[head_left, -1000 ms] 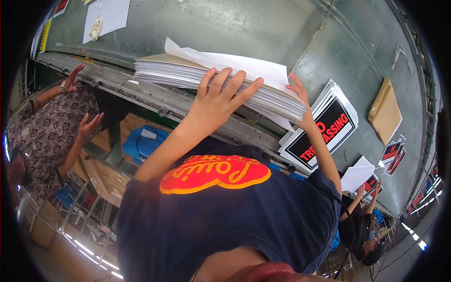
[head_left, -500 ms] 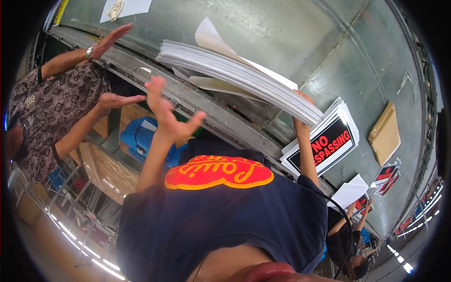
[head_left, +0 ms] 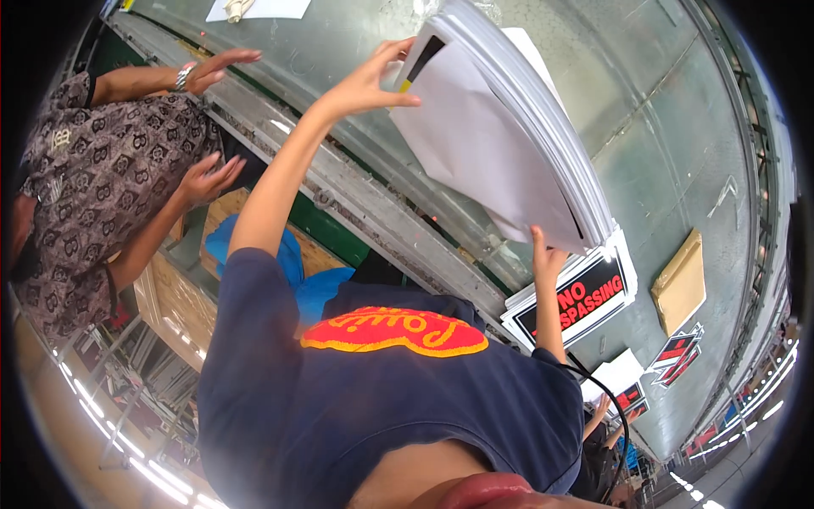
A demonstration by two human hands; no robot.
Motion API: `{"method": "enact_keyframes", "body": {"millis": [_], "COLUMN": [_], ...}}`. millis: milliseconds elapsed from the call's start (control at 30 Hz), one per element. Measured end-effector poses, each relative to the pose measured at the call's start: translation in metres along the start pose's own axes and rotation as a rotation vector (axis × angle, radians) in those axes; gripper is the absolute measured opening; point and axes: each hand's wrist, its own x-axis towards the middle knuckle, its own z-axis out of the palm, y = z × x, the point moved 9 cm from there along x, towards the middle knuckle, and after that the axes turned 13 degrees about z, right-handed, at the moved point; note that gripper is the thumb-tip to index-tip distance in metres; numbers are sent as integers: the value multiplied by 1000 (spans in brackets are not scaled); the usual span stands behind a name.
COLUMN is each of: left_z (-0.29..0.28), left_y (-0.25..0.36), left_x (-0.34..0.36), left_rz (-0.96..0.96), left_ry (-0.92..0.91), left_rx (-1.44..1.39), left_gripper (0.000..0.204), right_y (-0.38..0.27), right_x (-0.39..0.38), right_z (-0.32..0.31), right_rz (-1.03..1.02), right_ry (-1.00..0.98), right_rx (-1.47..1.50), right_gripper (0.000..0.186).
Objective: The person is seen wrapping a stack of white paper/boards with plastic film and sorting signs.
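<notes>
A thick stack of large white sheets (head_left: 487, 148) is held up on edge over the metal table, its many layered edges facing away to the right. At its upper left end my left hand (head_left: 380, 83) grips it, thumb on the near face and fingers behind. My right hand (head_left: 549, 257) holds the lower right end, thumb up against the near sheet. The nearest sheet sags a little, and a black and yellow strip of print shows by my left hand. Just beyond my right wrist lies a pile of black signs with red lettering (head_left: 577, 297).
A brown cardboard piece (head_left: 680, 284) and smaller signs (head_left: 676, 355) lie along the metal table (head_left: 670, 170) to the right. At left, a co-worker's hand (head_left: 216, 69) is raised near the table's edge rail. Another person handles sheets at lower right. A blue bundle (head_left: 318, 293) lies below the rail.
The stack has swung from lying nearly flat to standing on edge, its left end raised. My left hand, free before, has moved up and taken hold. The co-worker's hands have shifted slightly.
</notes>
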Motion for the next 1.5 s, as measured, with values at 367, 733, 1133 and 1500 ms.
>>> {"method": "enact_keyframes", "body": {"millis": [367, 733, 1133, 1500], "left_z": [78, 105, 121, 93], "left_y": [-90, -130, -154, -134], "left_x": [68, 65, 119, 113], "left_rz": [-201, -304, -376, -337], "left_ry": [-101, -81, -105, -32], "left_rx": [300, 245, 371, -1], "left_gripper": [66, 49, 68, 52], "right_y": [86, 125, 98, 64], "right_x": [19, 37, 43, 15], "right_z": [17, 22, 31, 30], "right_rz": [520, 655, 670, 501], "right_ry": [-32, 57, 399, 988], "right_rx": [483, 732, 746, 679], "right_gripper": [69, 65, 57, 51]}}
